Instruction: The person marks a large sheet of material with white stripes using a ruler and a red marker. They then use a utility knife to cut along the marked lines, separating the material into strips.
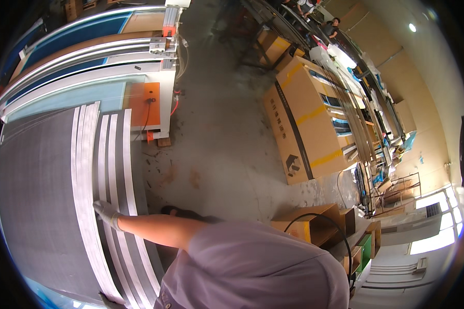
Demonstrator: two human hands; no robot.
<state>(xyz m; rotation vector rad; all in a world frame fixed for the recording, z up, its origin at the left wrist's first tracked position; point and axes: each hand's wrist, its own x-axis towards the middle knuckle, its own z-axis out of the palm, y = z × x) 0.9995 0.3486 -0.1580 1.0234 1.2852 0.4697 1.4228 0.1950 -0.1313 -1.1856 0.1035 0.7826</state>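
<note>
My right hand (107,213), in a light grey glove, reaches in over the work surface. Its fingertips are closed at the right edge of a wide white strip (85,195). At the bottom edge of the view, my left hand (108,301) is mostly cut off; a dark-looking glove shows beside the near end of that strip, its fingers too hidden to read. Several narrower white strips (129,180) lie roughly parallel, some under my right wrist and forearm. Beneath them spreads a large dark grey sheet (33,190).
A machine with metal rails (87,54) and an orange panel (150,103) stands beyond the sheet. Across the grey floor (216,129), a big cardboard carton (288,123) holds long pieces. Open boxes (314,221) are at lower right. People (333,28) are far off at upper right.
</note>
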